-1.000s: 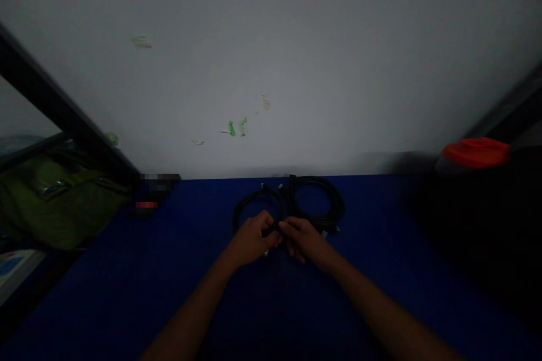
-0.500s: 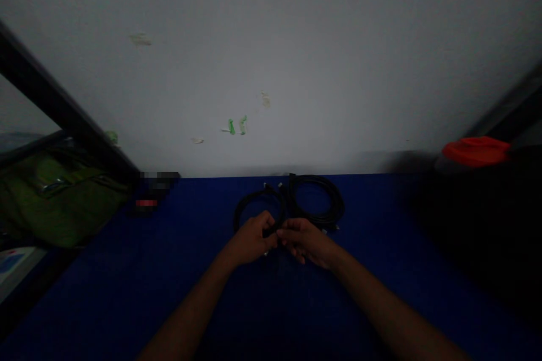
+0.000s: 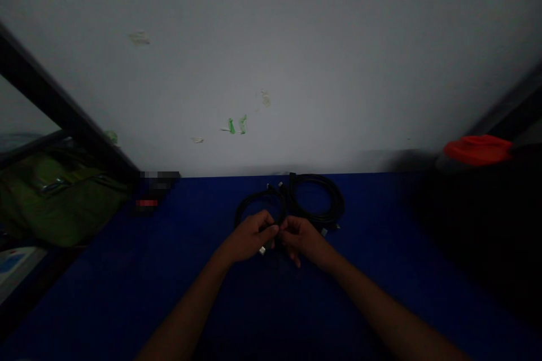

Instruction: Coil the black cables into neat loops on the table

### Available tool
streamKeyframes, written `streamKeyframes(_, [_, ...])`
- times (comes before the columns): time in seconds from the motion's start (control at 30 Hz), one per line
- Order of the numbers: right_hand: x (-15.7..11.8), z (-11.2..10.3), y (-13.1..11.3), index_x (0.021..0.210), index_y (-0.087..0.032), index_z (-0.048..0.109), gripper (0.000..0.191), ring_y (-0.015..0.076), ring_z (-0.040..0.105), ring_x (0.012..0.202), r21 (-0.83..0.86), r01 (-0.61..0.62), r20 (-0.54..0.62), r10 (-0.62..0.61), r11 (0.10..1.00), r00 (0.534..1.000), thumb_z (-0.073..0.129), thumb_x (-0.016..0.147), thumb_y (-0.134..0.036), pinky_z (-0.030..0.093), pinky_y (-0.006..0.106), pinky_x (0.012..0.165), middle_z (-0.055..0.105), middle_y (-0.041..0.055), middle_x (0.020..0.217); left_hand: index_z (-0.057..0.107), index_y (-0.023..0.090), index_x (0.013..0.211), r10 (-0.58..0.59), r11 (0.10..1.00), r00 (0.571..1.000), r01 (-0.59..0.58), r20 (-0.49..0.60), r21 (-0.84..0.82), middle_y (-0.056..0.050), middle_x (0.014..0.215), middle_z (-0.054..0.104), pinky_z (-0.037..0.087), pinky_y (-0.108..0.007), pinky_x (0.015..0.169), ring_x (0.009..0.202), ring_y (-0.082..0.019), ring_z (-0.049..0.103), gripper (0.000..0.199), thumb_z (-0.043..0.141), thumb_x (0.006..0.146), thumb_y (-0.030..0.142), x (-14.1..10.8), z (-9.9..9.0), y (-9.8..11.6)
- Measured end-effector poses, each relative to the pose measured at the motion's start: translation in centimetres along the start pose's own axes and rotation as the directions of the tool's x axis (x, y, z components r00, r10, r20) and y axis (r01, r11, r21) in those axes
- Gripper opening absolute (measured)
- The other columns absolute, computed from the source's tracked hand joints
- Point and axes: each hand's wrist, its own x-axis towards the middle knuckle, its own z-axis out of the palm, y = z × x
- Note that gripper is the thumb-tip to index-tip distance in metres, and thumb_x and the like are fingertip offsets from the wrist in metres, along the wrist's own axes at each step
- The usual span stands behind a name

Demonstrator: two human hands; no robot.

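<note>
A coiled black cable (image 3: 249,201) forms a loop on the blue table, its near side in my hands. My left hand (image 3: 250,237) grips the loop's near edge with thumb and fingers pinched; a pale metal plug (image 3: 262,250) shows just below it. My right hand (image 3: 305,241) pinches at the same spot, fingertips almost touching the left ones. What lies between the right fingertips is dark and hard to see, but it appears to be part of the cable. A second coiled black cable (image 3: 336,194) lies just behind and right of my hands.
The blue table (image 3: 127,287) meets a grey wall (image 3: 339,67) at the back. At left are a green bag (image 3: 71,197) and a dark blurred-out object (image 3: 158,189). A container with an orange lid (image 3: 478,149) stands at right beside a large black shape (image 3: 478,225).
My left thumb has shifted up toward the right fingertips, and the plug under the left hand shows more. My right fingers have curled slightly. The second coil has not moved.
</note>
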Motion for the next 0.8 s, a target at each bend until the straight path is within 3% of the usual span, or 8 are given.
streamKeyframes(0.17, [-0.2,0.0,0.0,0.079,-0.019,0.043,0.017,0.0075,0.045,0.037,-0.218,0.118,-0.056,-0.133,0.969,0.99,0.049,0.08,-0.035,0.039,0.018,0.033,0.047,-0.0075,0.052,0.048,0.017,0.072,0.009,0.996,1.0,-0.008,-0.014,0.088,0.002,0.062,0.055,0.036,-0.022,0.054,0.055,-0.01,0.05,0.028,0.037,0.086,0.039,0.0,0.1,0.2])
streamKeyframes(0.23, [-0.4,-0.1,-0.3,0.079,-0.019,0.045,0.012,0.0086,0.048,0.045,-0.413,0.203,-0.086,-0.26,0.888,0.962,0.047,0.082,-0.03,0.04,0.02,0.04,0.049,-0.0046,0.059,0.047,0.017,0.07,0.015,0.991,1.0,-0.013,-0.012,0.13,0.002,0.06,0.055,0.036,-0.022,0.054,0.054,-0.01,0.05,0.031,0.034,0.088,0.039,0.0,0.2,0.4])
streamKeyframes(0.33, [-0.7,-0.2,-0.7,0.082,-0.017,0.05,0.007,0.0118,0.053,0.063,-0.722,0.333,0.005,-0.477,0.606,0.879,0.045,0.084,-0.022,0.042,0.023,0.056,0.054,0.0015,0.072,0.045,0.018,0.067,0.044,0.978,0.999,-0.039,-0.021,0.203,0.002,0.06,0.054,0.036,-0.023,0.056,0.054,-0.01,0.05,0.033,0.031,0.089,0.038,-0.1,0.2,0.6])
streamKeyframes(0.4, [-0.9,-0.3,-0.9,0.085,-0.017,0.052,0.01,0.0131,0.053,0.069,-0.837,0.359,0.112,-0.514,0.412,0.851,0.042,0.085,-0.018,0.041,0.024,0.06,0.054,0.0044,0.079,0.044,0.018,0.066,0.057,0.968,0.998,-0.047,-0.032,0.248,0.002,0.059,0.054,0.036,-0.023,0.056,0.055,-0.011,0.051,0.034,0.031,0.09,0.037,-0.1,0.2,0.7])
streamKeyframes(0.5, [-1.2,-0.4,-1.1,0.085,-0.016,0.054,0.014,0.013,0.051,0.065,-0.923,0.319,0.191,-0.468,0.213,0.863,0.04,0.086,-0.017,0.036,0.023,0.055,0.054,0.0054,0.079,0.045,0.019,0.067,0.043,0.964,0.998,-0.032,-0.036,0.264,0.002,0.06,0.055,0.036,-0.023,0.055,0.055,-0.011,0.051,0.032,0.031,0.09,0.037,0.0,0.2,0.6])
streamKeyframes(0.57, [-1.4,-0.3,-1.4,0.087,-0.017,0.055,0.015,0.0131,0.049,0.061,-0.95,0.284,0.202,-0.436,0.131,0.877,0.041,0.086,-0.016,0.033,0.023,0.05,0.054,0.0052,0.077,0.045,0.019,0.068,0.031,0.969,0.999,-0.021,-0.037,0.248,0.002,0.06,0.056,0.036,-0.023,0.055,0.055,-0.011,0.051,0.031,0.031,0.09,0.038,0.0,0.3,0.6])
streamKeyframes(0.67, [-1.6,-0.1,-1.7,0.087,-0.017,0.055,0.014,0.0136,0.049,0.061,-0.962,0.247,0.175,-0.427,0.119,0.887,0.041,0.085,-0.017,0.03,0.023,0.048,0.055,0.0056,0.078,0.046,0.019,0.069,0.013,0.977,0.999,-0.003,-0.048,0.212,0.001,0.061,0.057,0.037,-0.023,0.055,0.056,-0.011,0.052,0.032,0.032,0.089,0.04,0.1,0.4,0.5])
streamKeyframes(0.8, [-1.7,0.1,-1.9,0.085,-0.017,0.052,0.011,0.0155,0.052,0.073,-0.944,0.227,0.093,-0.465,0.24,0.881,0.041,0.086,-0.02,0.038,0.025,0.059,0.055,0.006,0.082,0.047,0.018,0.069,-0.023,0.985,0.999,0.03,-0.045,0.172,0.001,0.062,0.057,0.039,-0.023,0.057,0.059,-0.012,0.052,0.036,0.032,0.088,0.045,0.2,0.6,0.0])
